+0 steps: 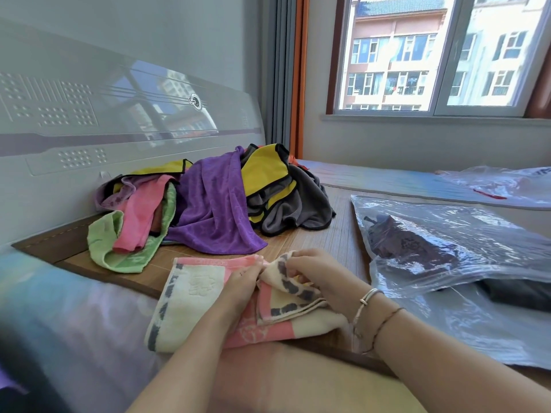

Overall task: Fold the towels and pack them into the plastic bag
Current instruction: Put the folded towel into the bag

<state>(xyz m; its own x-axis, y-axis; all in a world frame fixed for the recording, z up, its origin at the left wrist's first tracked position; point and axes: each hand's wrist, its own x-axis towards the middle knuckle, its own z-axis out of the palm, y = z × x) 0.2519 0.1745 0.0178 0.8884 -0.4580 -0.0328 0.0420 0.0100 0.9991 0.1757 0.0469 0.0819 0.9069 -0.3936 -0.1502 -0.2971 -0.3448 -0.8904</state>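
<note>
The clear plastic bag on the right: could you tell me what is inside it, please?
Inside the clear plastic bag lies a dark folded towel, seen through the film. Glare and wrinkles hide its pattern and whether more lies beneath.

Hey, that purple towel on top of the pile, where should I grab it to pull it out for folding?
Probably by the hemmed lower corner of the purple towel, near the mat. That corner lies flat, spread and free, nothing on it, while its upper part is tucked against the yellow-and-grey towel. Come from the front with the right hand, pinch the corner with fingers and draw it toward you.
</note>
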